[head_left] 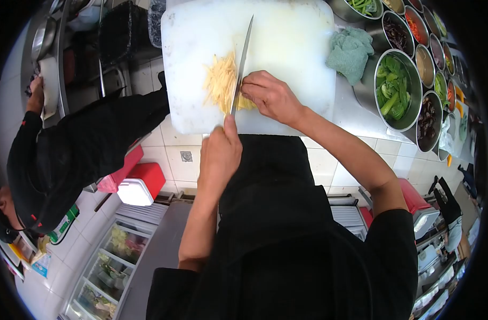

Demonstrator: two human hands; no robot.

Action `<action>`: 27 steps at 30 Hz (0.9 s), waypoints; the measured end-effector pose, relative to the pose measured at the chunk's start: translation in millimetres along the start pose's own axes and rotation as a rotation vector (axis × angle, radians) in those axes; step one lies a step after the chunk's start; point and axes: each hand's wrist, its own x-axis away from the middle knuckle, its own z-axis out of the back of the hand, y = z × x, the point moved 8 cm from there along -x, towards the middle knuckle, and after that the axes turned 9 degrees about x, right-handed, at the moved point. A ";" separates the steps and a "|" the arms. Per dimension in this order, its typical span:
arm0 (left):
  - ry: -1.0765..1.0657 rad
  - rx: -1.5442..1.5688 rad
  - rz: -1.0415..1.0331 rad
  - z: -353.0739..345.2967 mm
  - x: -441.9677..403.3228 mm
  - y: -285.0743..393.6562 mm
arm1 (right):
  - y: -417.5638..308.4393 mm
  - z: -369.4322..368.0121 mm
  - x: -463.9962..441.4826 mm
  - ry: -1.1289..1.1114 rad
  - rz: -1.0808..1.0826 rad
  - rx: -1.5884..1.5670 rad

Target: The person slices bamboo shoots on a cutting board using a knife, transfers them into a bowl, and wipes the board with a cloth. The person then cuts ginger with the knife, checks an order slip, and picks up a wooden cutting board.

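Note:
My left hand (pixel 220 154) is closed round the handle of a long kitchen knife (pixel 245 50), its thumb near the blade's heel. The blade points away from me over a white cutting board (pixel 297 32). Left of the blade lies a loose heap of thin pale-yellow vegetable strips (pixel 220 80); I cannot tell which vegetable. My right hand (pixel 273 98) has its fingers curled and pressed down on more pale-yellow pieces (pixel 247 103), close against the blade's right side. The fingertips are partly hidden.
A crumpled green cloth (pixel 350 52) lies at the board's right edge. Beyond it stand a steel pot of green leaves (pixel 396 88) and several metal containers of cut ingredients, including a dark one (pixel 428 120). On the left, another person (pixel 68 144) works at a separate counter.

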 end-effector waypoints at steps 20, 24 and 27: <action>0.129 0.053 -0.114 -24.8 -12.2 -8.8 | 1.5 -2.1 4.3 0.031 0.037 0.001; 0.069 0.073 0.008 -9.3 -33.0 13.5 | 1.4 1.7 0.0 0.012 0.038 0.028; -0.002 0.054 0.038 -0.3 -2.8 4.6 | -1.6 -1.6 2.5 0.018 0.022 0.035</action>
